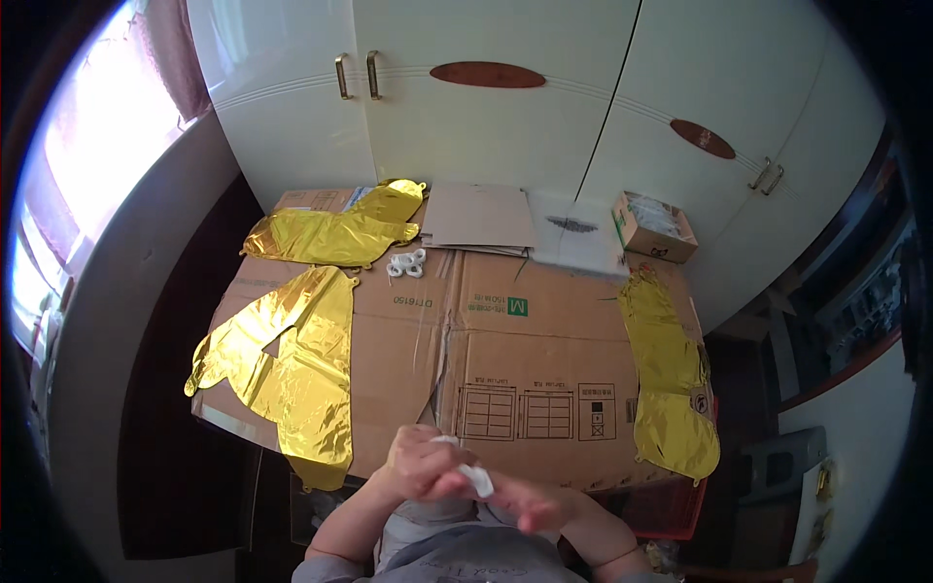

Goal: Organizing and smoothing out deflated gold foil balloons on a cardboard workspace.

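Note:
Close to my body, at the near edge of the cardboard, my left hand [420, 461] is closed in a fist around a thin white strip [477, 480]. The strip comes out between my two hands, and its exact kind cannot be made out. My right hand [528, 501] lies against the strip's lower right side, its fingers smeared by motion. Several small white rolls [406, 262] sit together farther back on the cardboard. Flat gold foil balloons lie around: one at the left [316, 379], one at the back left [335, 233], and one along the right edge [671, 379].
Flattened brown cardboard [544, 350] covers the work surface. At the back are a grey-brown board [478, 216], a white sheet [573, 233] and a small carton with clear plastic [661, 245]. White cabinets [486, 126] stand behind. Beneath the right edge is a red crate [680, 513].

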`<state>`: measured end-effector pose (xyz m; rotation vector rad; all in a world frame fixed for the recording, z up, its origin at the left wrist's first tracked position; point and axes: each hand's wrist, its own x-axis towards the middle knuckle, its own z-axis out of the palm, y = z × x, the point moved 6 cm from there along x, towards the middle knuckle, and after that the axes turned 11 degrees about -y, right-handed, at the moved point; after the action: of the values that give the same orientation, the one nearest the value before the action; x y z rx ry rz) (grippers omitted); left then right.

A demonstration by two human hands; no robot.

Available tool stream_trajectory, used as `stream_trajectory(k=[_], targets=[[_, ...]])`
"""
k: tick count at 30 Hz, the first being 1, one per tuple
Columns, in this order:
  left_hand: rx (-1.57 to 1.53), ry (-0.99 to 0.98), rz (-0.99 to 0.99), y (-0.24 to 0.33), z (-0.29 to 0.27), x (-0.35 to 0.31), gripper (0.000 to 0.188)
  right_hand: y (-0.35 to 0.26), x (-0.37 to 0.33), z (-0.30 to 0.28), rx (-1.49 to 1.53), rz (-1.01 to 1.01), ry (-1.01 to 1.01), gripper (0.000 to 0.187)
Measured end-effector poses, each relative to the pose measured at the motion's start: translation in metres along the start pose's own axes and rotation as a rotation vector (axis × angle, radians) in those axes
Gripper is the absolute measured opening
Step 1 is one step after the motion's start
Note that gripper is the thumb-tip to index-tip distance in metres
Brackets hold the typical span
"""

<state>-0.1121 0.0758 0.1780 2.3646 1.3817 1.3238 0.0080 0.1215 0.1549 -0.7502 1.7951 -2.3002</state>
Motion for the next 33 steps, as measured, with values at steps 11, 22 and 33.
stream_trajectory(k=[11,22,33], targets=[[-0.340,0.246,-0.247,-0.004,0.002,-0.014,0.039,0.003,-0.003,-0.050,0.686,-0.380,0.600,0.088],[0.119,0.059,-0.508,-0.020,0.031,0.022,0.053,0.017,0.017,-0.030,0.351,-0.289,0.600,0.105],[-1.865,0.591,-0.442,-0.070,0.044,-0.004,0.063,0.001,-0.016,-0.041,-0.738,-0.083,0.648,0.079]])
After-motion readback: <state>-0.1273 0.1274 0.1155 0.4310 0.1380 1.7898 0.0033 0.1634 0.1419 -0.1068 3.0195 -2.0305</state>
